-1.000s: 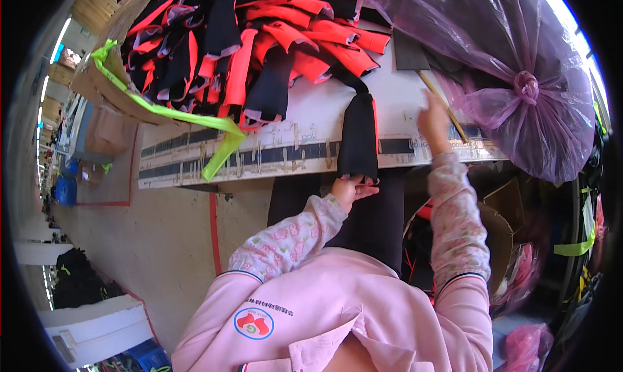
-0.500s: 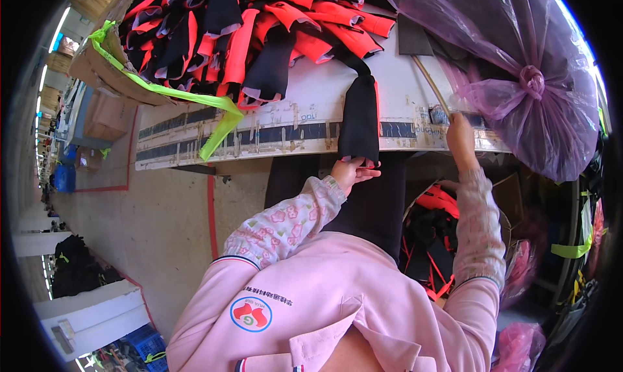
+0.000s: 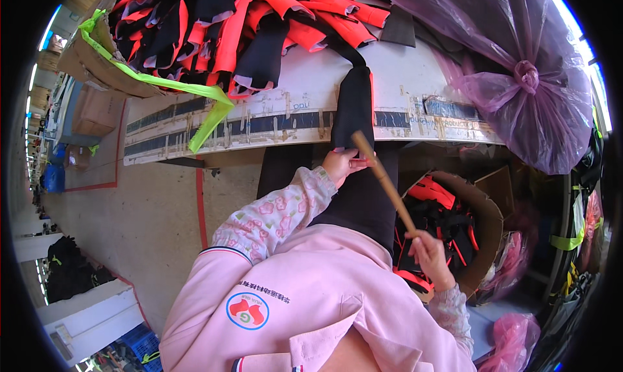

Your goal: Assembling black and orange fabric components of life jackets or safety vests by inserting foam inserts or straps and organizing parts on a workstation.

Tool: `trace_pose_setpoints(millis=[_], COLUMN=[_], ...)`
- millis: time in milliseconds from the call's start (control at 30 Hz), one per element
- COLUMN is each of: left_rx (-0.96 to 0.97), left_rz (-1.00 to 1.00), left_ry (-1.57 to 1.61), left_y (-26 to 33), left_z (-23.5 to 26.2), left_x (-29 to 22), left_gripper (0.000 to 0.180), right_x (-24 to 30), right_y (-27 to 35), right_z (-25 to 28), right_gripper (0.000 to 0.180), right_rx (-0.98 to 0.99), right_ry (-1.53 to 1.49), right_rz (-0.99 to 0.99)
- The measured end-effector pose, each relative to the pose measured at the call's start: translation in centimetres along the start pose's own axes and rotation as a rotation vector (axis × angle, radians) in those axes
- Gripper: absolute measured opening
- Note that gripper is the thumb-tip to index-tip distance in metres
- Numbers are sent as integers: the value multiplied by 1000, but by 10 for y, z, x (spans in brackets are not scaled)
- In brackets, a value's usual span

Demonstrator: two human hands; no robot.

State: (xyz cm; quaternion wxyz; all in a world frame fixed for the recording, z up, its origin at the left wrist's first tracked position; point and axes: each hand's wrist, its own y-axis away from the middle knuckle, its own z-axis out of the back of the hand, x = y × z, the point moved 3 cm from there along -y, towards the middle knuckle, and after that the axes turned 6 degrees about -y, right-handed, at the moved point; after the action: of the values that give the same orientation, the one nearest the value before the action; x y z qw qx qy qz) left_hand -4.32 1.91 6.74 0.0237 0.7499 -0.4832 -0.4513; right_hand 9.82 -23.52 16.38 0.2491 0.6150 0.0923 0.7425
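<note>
My left hand [image 3: 342, 167] is closed on the lower end of a black fabric piece with orange-red edging [image 3: 354, 106], which hangs over the table's near edge. In my right hand [image 3: 428, 255], low and to the right, is a wooden stick [image 3: 392, 193]. The stick slants up to the left, and its far tip overlaps the lower end of the black piece beside my left fingers. Whether the tip touches the fabric I cannot tell.
A pile of black and orange-red fabric pieces [image 3: 227, 41] covers the far table [image 3: 305, 122]. A lime-green strip [image 3: 156, 80] edges a cardboard box at left. A tied purple plastic bag [image 3: 529, 80] bulges at right. Below it, a carton [image 3: 483, 210] holds more pieces.
My right hand has come down and toward me from the table, bringing the stick with it. The stick now points at the fabric's lower end. My left hand keeps its hold.
</note>
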Motion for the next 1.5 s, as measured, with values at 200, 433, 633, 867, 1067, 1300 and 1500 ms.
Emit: trace_pose_setpoints(millis=[200,433,633,867,1067,1300,1500], left_rx=[-29,-145,-275,-370,-222,-220,-346], left_rz=[-178,-183,-181,-167,-208,-131,-35], left_ry=[31,-140,-307,-557,-416,-459,-587], left_y=[-12,-11,-10,-12,-18,-11,-9], left_z=[2,-6,-12,-15,-7,-10,-13], left_x=[15,16,24,16,25,23,25], left_gripper=[15,15,17,20,22,22,19], right_x=[3,12,32,46,49,58,64], right_y=[8,-45,-119,-154,-142,-101,-136], right_z=[-16,-38,-64,-75,-65,-22,-41], right_gripper=[20,24,29,28,28,24,24], right_rx=[63,-35,-64,54,177,-38,-54], right_ry=[-152,-44,-6,-530,-585,357,351], right_rz=[-205,-127,-67,-200,-243,49,155])
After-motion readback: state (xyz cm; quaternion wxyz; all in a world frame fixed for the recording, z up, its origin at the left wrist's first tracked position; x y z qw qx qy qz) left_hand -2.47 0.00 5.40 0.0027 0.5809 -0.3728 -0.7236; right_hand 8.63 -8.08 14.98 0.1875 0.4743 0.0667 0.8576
